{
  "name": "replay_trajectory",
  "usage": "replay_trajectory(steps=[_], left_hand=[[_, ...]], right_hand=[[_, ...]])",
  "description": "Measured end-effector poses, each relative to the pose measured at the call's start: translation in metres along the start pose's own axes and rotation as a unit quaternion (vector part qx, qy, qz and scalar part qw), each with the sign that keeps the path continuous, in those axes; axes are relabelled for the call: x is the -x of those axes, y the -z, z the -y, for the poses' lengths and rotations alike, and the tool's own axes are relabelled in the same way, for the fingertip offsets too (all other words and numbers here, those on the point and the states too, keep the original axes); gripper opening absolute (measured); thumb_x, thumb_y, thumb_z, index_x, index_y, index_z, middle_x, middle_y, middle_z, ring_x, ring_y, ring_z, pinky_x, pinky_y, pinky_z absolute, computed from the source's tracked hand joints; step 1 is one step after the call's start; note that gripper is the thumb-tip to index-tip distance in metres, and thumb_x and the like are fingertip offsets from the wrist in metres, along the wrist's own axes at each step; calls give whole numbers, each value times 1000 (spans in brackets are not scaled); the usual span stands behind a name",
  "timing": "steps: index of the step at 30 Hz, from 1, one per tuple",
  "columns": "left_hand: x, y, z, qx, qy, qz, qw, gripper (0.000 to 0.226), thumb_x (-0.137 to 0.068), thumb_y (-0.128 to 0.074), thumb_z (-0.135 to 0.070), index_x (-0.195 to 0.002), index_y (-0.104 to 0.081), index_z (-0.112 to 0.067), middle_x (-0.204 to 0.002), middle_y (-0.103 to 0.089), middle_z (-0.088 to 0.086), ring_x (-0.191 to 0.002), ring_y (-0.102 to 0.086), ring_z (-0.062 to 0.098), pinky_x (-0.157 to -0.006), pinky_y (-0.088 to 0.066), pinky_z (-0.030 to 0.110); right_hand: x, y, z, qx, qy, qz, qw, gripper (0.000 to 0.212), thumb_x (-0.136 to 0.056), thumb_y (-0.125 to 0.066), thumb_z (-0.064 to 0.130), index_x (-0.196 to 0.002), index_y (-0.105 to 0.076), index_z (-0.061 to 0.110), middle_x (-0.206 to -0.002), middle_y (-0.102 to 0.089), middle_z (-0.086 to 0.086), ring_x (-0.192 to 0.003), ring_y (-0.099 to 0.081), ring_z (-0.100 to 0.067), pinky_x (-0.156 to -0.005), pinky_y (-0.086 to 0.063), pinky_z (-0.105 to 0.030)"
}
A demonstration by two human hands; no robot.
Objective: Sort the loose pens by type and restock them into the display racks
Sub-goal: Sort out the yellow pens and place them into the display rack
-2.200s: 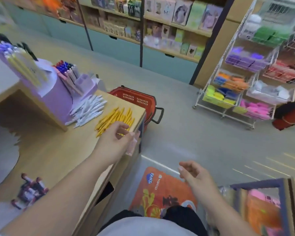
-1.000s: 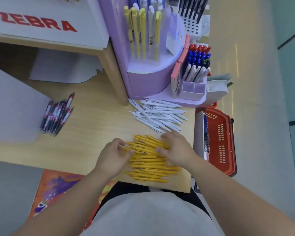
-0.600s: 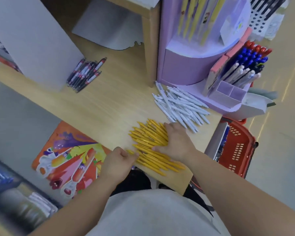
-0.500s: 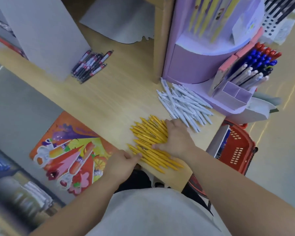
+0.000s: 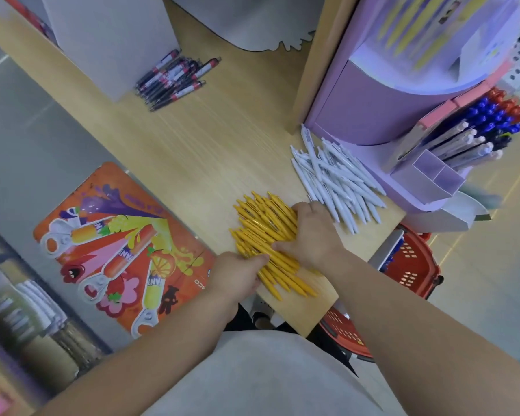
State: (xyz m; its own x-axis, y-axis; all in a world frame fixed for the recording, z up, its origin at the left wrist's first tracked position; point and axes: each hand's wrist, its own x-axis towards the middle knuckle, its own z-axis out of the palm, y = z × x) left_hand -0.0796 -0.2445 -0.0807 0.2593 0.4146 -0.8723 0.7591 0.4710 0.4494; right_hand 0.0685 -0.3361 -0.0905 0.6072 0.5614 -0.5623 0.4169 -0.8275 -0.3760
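A heap of yellow pens (image 5: 261, 223) lies at the near edge of the wooden counter (image 5: 192, 145). My right hand (image 5: 312, 235) presses on the heap from the right, fingers curled over the pens. At the counter's edge my left hand (image 5: 237, 273) touches the heap's near end with its fingertips on the pens. A pile of white pens (image 5: 336, 178) lies just right of the yellow ones. Further back rests a bunch of dark pens with red ends (image 5: 174, 78). The purple display rack (image 5: 382, 94) stands at the back right, holding yellow, blue, red and white pens.
A red shopping basket (image 5: 409, 265) sits on the floor below the counter's right end. An orange floor mat (image 5: 114, 247) lies left of my legs. A white box (image 5: 111, 37) stands at the back of the counter. Blurred shelves fill the lower left.
The view has swung from the shop aisle down onto the counter. Both hands came onto the yellow pens and have been drawing them together; my left hand slid to the heap's near end.
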Motion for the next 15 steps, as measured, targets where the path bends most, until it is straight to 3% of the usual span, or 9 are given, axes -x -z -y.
replay_trajectory(steps=[6,10,15], left_hand=[[-9,-14,-7,38,-30,-31,998,21,-82,-78,-18,-65,-66,-13,-60,-68,2,-61,-66,20,-70,-60,41],[-15,-20,-7,45,-40,-50,997,11,-79,-79,-13,-71,-71,-15,-69,-73,1,-71,-72,22,-77,-61,47],[-16,-28,-4,75,-45,-76,993,16,-76,-82,-10,-73,-70,-21,-70,-75,-2,-73,-74,20,-76,-62,46]], right_hand=[[-2,4,-3,-35,-7,12,999,96,-68,-84,53,-143,-37,15,-138,-40,-6,-130,-40,-25,-107,-39,-36],[-2,4,-6,-53,-14,7,998,90,-69,-85,51,-139,-42,15,-135,-41,-6,-125,-43,-24,-103,-39,-33],[-1,4,-12,-77,-1,-1,997,87,-74,-83,46,-143,-39,16,-137,-43,-7,-127,-43,-25,-104,-37,-33]])
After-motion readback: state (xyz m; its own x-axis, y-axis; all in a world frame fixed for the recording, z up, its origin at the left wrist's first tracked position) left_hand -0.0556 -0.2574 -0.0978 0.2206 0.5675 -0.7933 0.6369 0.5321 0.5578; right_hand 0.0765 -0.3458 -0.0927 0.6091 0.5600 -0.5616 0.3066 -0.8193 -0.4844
